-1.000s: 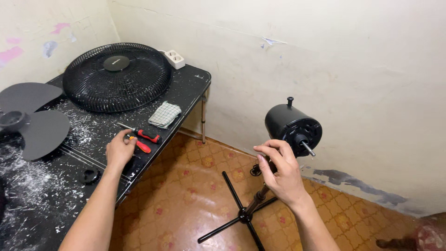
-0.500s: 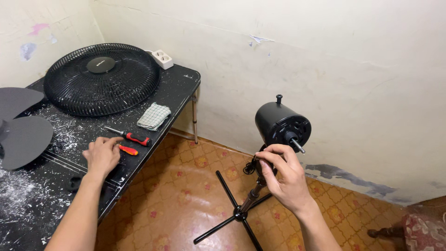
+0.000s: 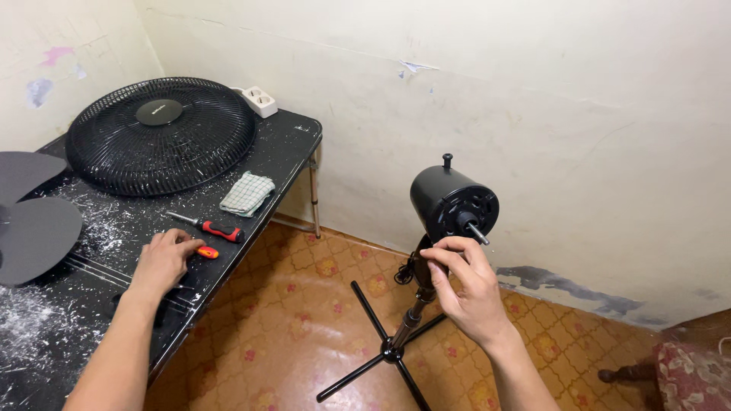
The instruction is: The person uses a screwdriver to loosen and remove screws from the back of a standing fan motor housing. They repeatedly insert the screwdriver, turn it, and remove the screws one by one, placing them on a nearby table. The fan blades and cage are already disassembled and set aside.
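Black round fan motor (image 3: 452, 202) on stand, shaft at 5 o'clock; right hand (image 3: 466, 288) fingers pinched beneath it, left hand (image 3: 161, 260) loosely curled over orange screwdriver (image 3: 206, 252) on bench (image 3: 285, 141).

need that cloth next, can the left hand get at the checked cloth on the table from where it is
Probably yes. The left hand rests on the black table by the red-handled screwdriver, and the checked cloth lies just beyond it. Only the screwdriver lies between, low and flat, so the way looks free.
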